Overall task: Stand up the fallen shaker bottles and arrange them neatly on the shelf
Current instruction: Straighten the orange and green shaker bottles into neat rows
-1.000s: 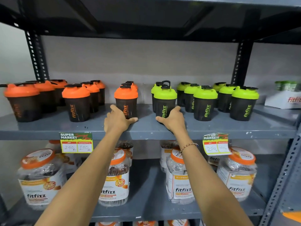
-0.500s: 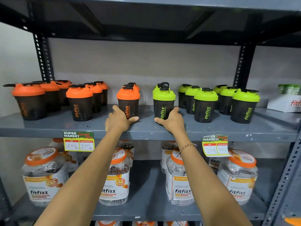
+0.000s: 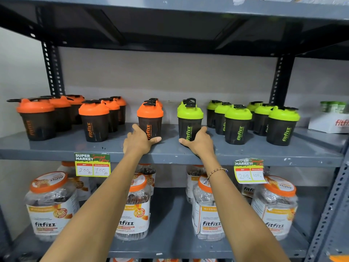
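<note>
Dark shaker bottles stand upright in rows on the grey middle shelf (image 3: pixel 170 151): orange-lidded ones on the left, green-lidded ones on the right. My left hand (image 3: pixel 138 141) wraps the base of the front orange-lidded shaker (image 3: pixel 150 119) in the middle row. Just to its right, the front green-lidded shaker (image 3: pixel 190 120) has my right hand (image 3: pixel 199 143) around its base. Both held bottles stand on the shelf with more bottles lined up behind them. No bottle lies on its side in view.
Another orange-lidded shaker (image 3: pixel 93 120) stands left of my left hand, a green-lidded one (image 3: pixel 237 123) right of my right hand. A white fitfizz box (image 3: pixel 329 122) sits far right. Price tags (image 3: pixel 92 165) hang on the shelf edge. Large jars (image 3: pixel 51 205) fill the lower shelf.
Both hands have stayed on the two front bottles, which have shifted slightly back along the shelf. The view has moved closer and a little to the left.
</note>
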{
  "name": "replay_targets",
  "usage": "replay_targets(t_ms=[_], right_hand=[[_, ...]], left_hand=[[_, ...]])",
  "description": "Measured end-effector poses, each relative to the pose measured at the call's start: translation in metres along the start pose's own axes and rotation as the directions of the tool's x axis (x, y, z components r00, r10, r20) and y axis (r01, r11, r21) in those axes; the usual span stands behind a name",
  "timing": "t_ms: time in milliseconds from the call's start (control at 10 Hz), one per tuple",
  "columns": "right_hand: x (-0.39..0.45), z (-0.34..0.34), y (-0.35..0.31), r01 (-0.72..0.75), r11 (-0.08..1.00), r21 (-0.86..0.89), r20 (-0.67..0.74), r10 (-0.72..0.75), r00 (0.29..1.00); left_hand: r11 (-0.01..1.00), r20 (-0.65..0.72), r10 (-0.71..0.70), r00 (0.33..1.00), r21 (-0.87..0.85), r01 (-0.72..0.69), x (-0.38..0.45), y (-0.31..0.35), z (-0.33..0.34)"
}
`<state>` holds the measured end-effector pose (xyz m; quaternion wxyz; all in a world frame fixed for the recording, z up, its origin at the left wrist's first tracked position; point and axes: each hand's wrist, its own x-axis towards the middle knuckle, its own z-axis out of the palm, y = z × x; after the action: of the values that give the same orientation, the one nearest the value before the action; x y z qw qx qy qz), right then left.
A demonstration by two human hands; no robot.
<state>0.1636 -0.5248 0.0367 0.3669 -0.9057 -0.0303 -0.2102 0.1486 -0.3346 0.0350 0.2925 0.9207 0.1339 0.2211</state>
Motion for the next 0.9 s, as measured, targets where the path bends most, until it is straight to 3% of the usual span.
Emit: replay_targets(t_ms=[500,600,700,800,900], right_hand=[[-0.004,-0.004,-0.004,-0.037,0.999,-0.017,0.039,0.038,0.999],[-0.007,-0.006,-0.005,-0.047,0.998,-0.031,0.037,0.048,0.998],[-0.019,-0.009,-0.003,-0.05,0.997,-0.065,-0.023,0.049,0.999],[-0.043,-0.005,0.004,0.013,0.999,-0.032,-0.181,-0.018,0.983],[-0.068,0.007,-0.003,0.164,0.986,0.018,-0.337,-0.148,0.93]], left_hand=[[0.998,0.016,-0.005,1.0,-0.058,0.006,0.001,-0.001,-0.002],[0.992,-0.123,0.041,0.992,-0.11,-0.055,-0.006,-0.003,0.001],[0.984,-0.34,0.101,0.935,-0.102,-0.143,-0.022,-0.009,0.003],[0.938,-0.395,0.207,0.895,-0.179,-0.297,-0.038,-0.026,0.005],[0.878,-0.449,0.328,0.831,-0.18,-0.444,-0.048,-0.051,0.002]])
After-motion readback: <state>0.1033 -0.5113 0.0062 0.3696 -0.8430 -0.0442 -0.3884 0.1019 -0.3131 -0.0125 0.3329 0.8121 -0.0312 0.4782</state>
